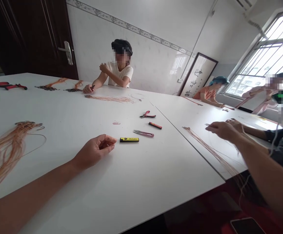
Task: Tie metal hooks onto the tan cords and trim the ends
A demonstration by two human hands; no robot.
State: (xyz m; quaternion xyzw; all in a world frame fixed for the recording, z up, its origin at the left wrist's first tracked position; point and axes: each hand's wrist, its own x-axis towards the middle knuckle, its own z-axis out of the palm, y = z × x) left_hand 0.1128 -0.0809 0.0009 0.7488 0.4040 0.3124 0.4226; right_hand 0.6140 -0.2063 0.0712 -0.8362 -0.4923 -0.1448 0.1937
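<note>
"How's the grip at your end?"

"On the head view, my left hand [99,148] is curled, thumb and fingertips drawn near each other; from here I can't tell whether something fine is pinched there. My right hand [221,130] reaches out with its fingers pointing left, and I can't tell whether they close on anything either."

"What's near the left one?"

"A yellow lighter [129,139], just beyond the fingertips and apart from them. Past it on the white table [131,182] I've got pink-handled snips [143,133], a red lighter [155,125] and small pliers [148,114] with their red handles spread."

"And the right?"

"It's over the far side of the seam [187,140], near a slanting bundle of copper-coloured strands [206,148] that trails off the table edge. Another person's hand [236,125] shows behind mine, partly covered by it."

"Anything farther out?"

"Beyond my left forearm, a thicker strand bundle [12,143] fans toward the left edge of my feed, its dark end pointing away from me. Across the table, a person in a pale shirt [125,74] has one hand resting beside another row of strands [109,98]."
</note>
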